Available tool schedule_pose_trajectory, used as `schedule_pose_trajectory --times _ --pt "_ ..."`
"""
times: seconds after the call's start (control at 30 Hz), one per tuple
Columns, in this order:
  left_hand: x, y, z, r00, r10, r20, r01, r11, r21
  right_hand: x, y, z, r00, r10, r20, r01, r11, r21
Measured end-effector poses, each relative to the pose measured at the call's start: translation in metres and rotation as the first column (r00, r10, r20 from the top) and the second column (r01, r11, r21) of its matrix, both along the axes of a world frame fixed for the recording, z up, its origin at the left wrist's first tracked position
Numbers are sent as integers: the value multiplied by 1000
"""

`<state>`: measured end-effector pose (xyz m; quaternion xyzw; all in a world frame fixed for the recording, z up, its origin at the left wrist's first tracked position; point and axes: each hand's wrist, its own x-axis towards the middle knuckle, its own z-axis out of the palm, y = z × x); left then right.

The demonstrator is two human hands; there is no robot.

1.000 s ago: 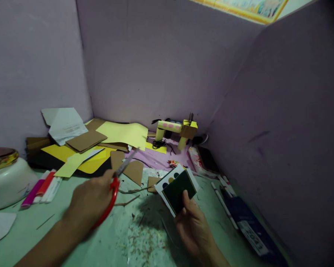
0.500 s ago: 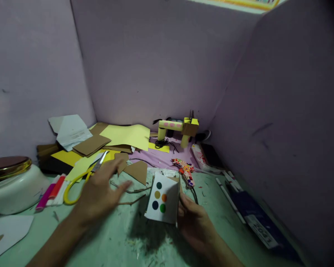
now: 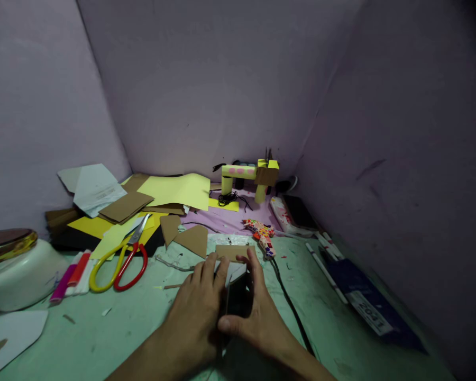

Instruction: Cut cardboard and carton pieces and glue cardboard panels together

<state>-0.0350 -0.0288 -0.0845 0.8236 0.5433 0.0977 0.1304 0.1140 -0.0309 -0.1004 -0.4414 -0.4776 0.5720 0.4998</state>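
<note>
A small cardboard box [image 3: 236,272] with a white face sits between both of my hands above the green tabletop. My left hand [image 3: 200,307] covers its left side, fingers bent over the top edge. Around its right side curves my right hand [image 3: 257,307], thumb across the near side and fingers raised behind. The dotted face of the box is hidden. Behind it lies a flat brown cardboard strip [image 3: 234,253]. Twigs [image 3: 174,264] and cut cardboard pieces [image 3: 192,239] are left of the hands.
Scissors [image 3: 130,259], markers [image 3: 73,275] and a white jar [image 3: 19,275] stand left. A yellow paper giraffe-like figure [image 3: 240,172] is at the back. A patterned glue gun [image 3: 264,238], its black cable, a phone [image 3: 300,211] and a blue packet [image 3: 376,307] are right.
My left hand has moved right from beside the scissors onto the box. The box has been turned, so its coloured dots no longer show. The scissors' red handle is now uncovered.
</note>
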Motion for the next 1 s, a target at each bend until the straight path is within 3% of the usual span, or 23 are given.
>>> schedule_pose_trajectory --times 0.13,0.3,0.37,0.43,0.57,0.63,0.73,0.83,1.0 --pt "3 2 -5 999 11 34 -11 1000 3 2 1 0 999 -1 -42 2 1000 25" --pt "-14 4 2 975 25 223 10 988 -155 9 11 -1 907 18 -421 -66 993 -100" --pt "-25 7 8 920 68 386 45 961 -275 11 12 4 859 11 -511 -94 986 -136" --pt "-35 11 13 798 127 589 149 905 -397 11 13 10 843 -7 -538 -85 986 -145" --pt "-40 15 16 385 258 886 451 785 -424 8 14 10 919 14 -395 -85 983 -163" --pt "-37 13 15 267 326 907 489 765 -420 5 16 4 965 22 -260 -65 985 -158" --pt "-34 9 10 179 436 882 502 731 -463 1 18 -5 994 75 -84 -83 992 -99" --pt "-35 9 1 110 427 897 521 744 -418 0 17 -7 991 117 58 -114 992 -48" --pt "-41 14 -7 171 266 949 485 815 -316 3 7 2 973 153 174 -183 968 170"
